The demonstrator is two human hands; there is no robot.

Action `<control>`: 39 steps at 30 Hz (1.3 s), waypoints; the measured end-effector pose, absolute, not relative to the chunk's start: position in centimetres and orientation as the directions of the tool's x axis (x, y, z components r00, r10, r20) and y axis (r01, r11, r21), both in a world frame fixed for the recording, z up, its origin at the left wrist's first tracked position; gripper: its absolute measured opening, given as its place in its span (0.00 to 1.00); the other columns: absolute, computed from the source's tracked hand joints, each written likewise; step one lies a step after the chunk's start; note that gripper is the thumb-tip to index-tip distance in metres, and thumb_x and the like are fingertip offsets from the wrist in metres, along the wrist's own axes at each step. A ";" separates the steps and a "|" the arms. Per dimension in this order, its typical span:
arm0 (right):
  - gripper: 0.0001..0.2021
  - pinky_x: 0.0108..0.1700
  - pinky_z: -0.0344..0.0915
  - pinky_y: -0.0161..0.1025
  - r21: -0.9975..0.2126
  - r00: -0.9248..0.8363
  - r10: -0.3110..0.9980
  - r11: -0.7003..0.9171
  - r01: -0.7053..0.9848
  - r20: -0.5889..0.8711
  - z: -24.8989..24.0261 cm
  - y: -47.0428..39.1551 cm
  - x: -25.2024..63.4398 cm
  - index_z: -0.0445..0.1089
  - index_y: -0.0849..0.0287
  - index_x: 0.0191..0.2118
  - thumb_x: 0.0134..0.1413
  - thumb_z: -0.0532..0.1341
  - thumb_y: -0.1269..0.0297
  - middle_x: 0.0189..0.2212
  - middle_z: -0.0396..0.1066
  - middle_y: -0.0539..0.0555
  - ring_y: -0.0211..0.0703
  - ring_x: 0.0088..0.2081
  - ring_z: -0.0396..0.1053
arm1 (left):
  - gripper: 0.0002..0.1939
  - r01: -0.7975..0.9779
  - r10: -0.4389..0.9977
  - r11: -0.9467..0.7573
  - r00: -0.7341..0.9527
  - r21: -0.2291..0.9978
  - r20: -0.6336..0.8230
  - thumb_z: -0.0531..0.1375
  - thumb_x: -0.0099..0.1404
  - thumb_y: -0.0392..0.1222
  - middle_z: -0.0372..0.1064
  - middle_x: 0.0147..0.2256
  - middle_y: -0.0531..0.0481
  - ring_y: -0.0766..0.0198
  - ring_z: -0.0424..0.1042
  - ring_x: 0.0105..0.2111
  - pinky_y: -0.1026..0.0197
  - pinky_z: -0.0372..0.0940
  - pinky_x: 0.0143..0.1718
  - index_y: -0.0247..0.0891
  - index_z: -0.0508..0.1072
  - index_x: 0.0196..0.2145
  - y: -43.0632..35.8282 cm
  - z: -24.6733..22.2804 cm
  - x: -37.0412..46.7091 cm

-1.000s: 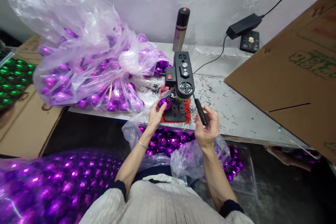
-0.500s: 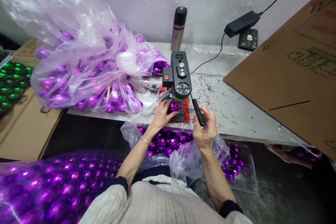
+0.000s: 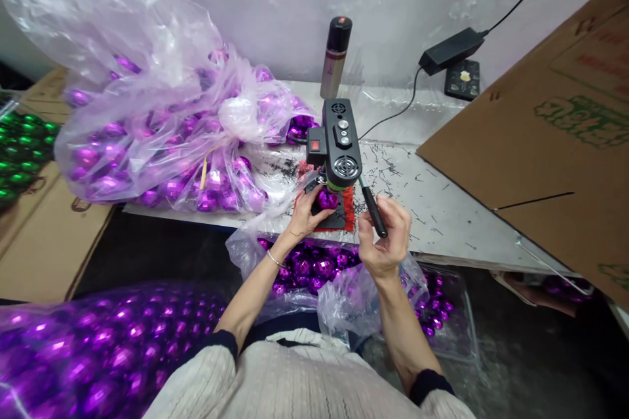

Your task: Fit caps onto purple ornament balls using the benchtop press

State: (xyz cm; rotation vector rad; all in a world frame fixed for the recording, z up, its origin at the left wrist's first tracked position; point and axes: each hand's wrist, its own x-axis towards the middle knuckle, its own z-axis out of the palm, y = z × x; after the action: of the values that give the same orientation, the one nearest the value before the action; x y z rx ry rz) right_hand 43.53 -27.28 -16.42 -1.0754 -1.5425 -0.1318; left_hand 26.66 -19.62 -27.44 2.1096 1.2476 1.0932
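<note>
Purple ball [image 3: 327, 199], left hand [image 3: 305, 216] pinching it, right hand [image 3: 385, 243] with fingers [image 3: 396, 211] loosely curled around black handle [image 3: 374, 211]

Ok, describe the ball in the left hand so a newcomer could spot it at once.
Find the white worktable, then the compact black machine with the red switch standing on it. At the machine's near end, the left hand holds a shiny purple ball. Unlike the similar balls heaped together nearby, it sits alone in that hand's grasp.

Pale, glossy wall [image 3: 393, 6] behind a white worktop [image 3: 445, 186], dark floor [image 3: 511, 340] below.
</note>
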 end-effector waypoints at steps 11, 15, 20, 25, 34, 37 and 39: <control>0.08 0.33 0.71 0.39 -0.431 0.029 0.517 0.680 0.594 0.856 -14.2 -25.4 42.7 0.68 0.55 0.35 0.68 0.55 0.65 0.30 0.73 0.52 0.40 0.33 0.73 | 0.36 0.476 0.871 -0.492 0.278 0.729 0.406 0.62 0.68 0.61 0.72 0.56 0.33 0.46 0.73 0.57 0.42 0.66 0.60 0.35 0.64 0.64 -20.0 -27.6 26.6; 0.13 0.30 0.64 0.38 -0.428 0.051 0.494 0.691 0.582 0.868 -16.4 -25.1 42.3 0.64 0.55 0.29 0.68 0.53 0.67 0.26 0.69 0.50 0.38 0.28 0.68 | 0.36 0.497 0.884 -0.467 0.267 0.731 0.383 0.65 0.66 0.58 0.73 0.56 0.34 0.47 0.73 0.56 0.41 0.66 0.59 0.37 0.64 0.64 -20.1 -27.7 26.6; 0.14 0.32 0.64 0.40 -0.379 0.042 0.442 0.712 0.591 0.896 -19.4 -24.8 42.4 0.61 0.54 0.30 0.70 0.50 0.63 0.27 0.68 0.50 0.37 0.26 0.64 | 0.35 0.501 0.885 -0.466 0.275 0.729 0.377 0.65 0.66 0.58 0.73 0.56 0.34 0.46 0.73 0.56 0.42 0.68 0.58 0.36 0.65 0.64 -20.2 -27.6 26.5; 0.15 0.33 0.65 0.41 -0.371 0.076 0.411 0.708 0.601 0.908 -20.3 -24.4 42.3 0.60 0.54 0.30 0.71 0.49 0.61 0.27 0.68 0.49 0.37 0.26 0.66 | 0.35 0.483 0.872 -0.489 0.282 0.726 0.400 0.64 0.67 0.59 0.73 0.55 0.34 0.48 0.73 0.56 0.43 0.68 0.58 0.36 0.64 0.64 -20.3 -27.6 26.5; 0.15 0.34 0.70 0.42 -0.432 0.156 0.413 0.744 0.510 0.897 -21.5 -24.2 41.8 0.61 0.54 0.30 0.71 0.49 0.62 0.28 0.67 0.49 0.37 0.27 0.68 | 0.34 0.478 0.872 -0.489 0.270 0.729 0.408 0.65 0.67 0.57 0.73 0.54 0.34 0.47 0.74 0.56 0.43 0.69 0.57 0.36 0.64 0.63 -20.0 -27.7 26.6; 0.14 0.33 0.70 0.41 -0.423 0.127 0.419 0.756 0.500 0.899 -21.9 -24.1 41.8 0.61 0.54 0.31 0.71 0.48 0.63 0.28 0.66 0.49 0.38 0.27 0.69 | 0.33 0.487 0.880 -0.475 0.266 0.733 0.394 0.65 0.67 0.56 0.74 0.54 0.34 0.46 0.74 0.56 0.42 0.69 0.57 0.37 0.65 0.63 -20.1 -27.6 26.6; 0.14 0.34 0.69 0.41 -0.388 0.073 0.411 0.766 0.513 0.909 -21.8 -24.1 42.0 0.61 0.54 0.31 0.71 0.48 0.64 0.28 0.66 0.48 0.38 0.27 0.69 | 0.33 0.488 0.882 -0.470 0.265 0.735 0.388 0.65 0.67 0.56 0.74 0.54 0.35 0.46 0.74 0.56 0.42 0.69 0.57 0.38 0.65 0.63 -20.0 -27.6 26.6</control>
State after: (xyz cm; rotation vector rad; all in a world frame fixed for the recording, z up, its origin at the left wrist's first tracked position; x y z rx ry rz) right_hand 41.99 -24.08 -21.77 -0.7731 -1.5449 -0.0894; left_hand 26.61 -19.98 -27.58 2.0664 1.2364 1.1003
